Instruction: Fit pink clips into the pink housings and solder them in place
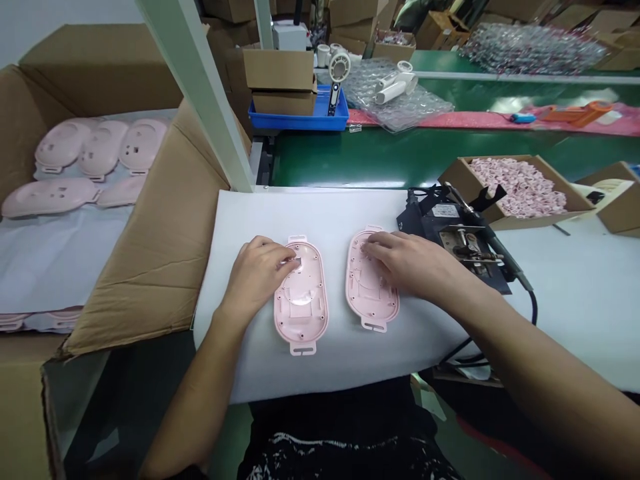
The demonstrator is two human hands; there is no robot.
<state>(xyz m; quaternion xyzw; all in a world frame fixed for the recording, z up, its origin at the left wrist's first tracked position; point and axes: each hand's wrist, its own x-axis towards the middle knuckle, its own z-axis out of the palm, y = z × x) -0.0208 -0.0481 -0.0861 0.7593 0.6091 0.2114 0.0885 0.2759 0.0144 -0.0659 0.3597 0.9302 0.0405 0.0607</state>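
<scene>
White surface [340, 363] in a crowded workroom

Behind the white surface runs a green surface [350, 160], with a blue tray [300, 123] at its near left part. On the left stands a large open carton [155, 230], pink covers [103, 147] laid in rows inside it.

Two pink shells lie side by side on the white surface, just apart, their ribbed insides facing up. The left hand [260, 273] is at the upper part of the left shell [301, 310], thumb and forefinger close together; whether they pinch anything cannot be told. The right hand [397, 257] reaches over the right shell [370, 287], fingers curled down inside its upper part; their tips are too hidden to tell what they grip.

Near the right forearm sits a black device [450, 230], and behind it a box [463, 183] full of small pink parts [520, 187].
</scene>
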